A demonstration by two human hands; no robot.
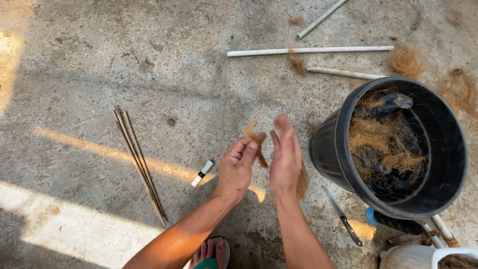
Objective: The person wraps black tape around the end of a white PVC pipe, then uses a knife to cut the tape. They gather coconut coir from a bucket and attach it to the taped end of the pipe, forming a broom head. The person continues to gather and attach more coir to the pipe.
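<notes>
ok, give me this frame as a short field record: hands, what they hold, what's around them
left hand: fingers curled on a strand of brown fibre
right hand: open, palm facing the left hand, fibre tuft hanging below it
bucket: black, tilted, to the right of the hands, holds brown fibre and black sheet
knife: on the concrete below the bucket
thin sticks: bundle lying to the left
small white tube: beside the left hand
white pipes: lying at the top
surface: concrete floor, sunlit patches
</notes>
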